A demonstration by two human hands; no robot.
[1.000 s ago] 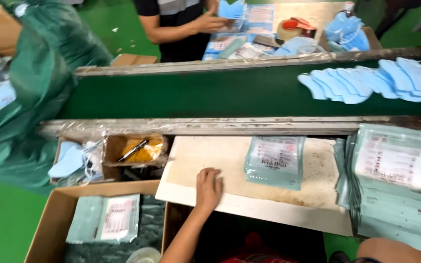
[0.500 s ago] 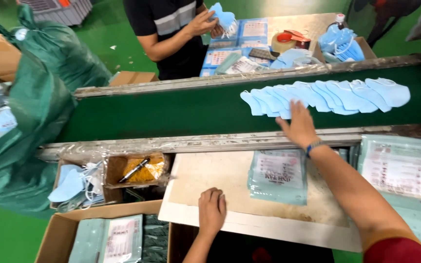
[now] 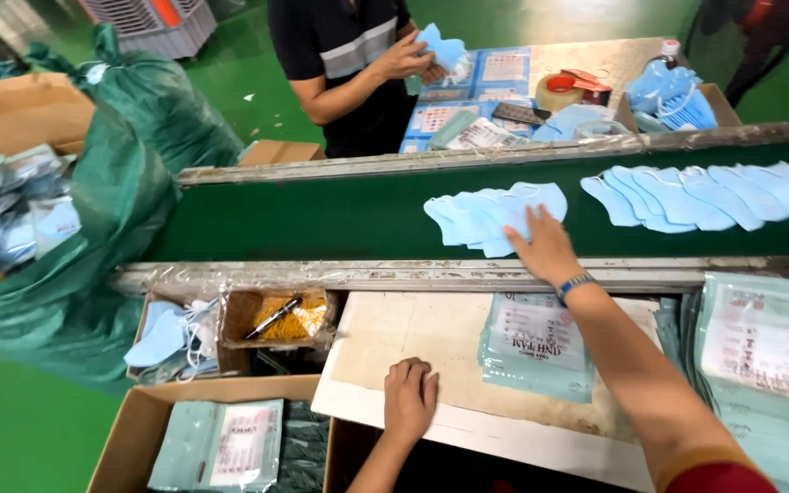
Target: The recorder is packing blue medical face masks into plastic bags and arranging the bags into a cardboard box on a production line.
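Note:
My right hand (image 3: 542, 244) reaches out over the green conveyor belt (image 3: 321, 219) and lies flat on a fanned stack of light blue face masks (image 3: 490, 215). A second fan of blue masks (image 3: 714, 194) lies further right on the belt. My left hand (image 3: 410, 397) rests palm down on the pale work board (image 3: 413, 342), holding nothing. A teal printed pouch (image 3: 537, 342) lies on the board under my right forearm.
Across the belt a person in a dark shirt (image 3: 349, 55) holds blue masks at a table. A stack of teal pouches (image 3: 764, 361) sits at right. A cardboard box (image 3: 221, 443) with pouches, a small tray with a pen (image 3: 276, 317), and green bags (image 3: 111, 183) are at left.
My right arm came into view and reached onto the belt. The masks rode leftward on the belt, and my hand followed and now presses on one fan. My left hand stayed put.

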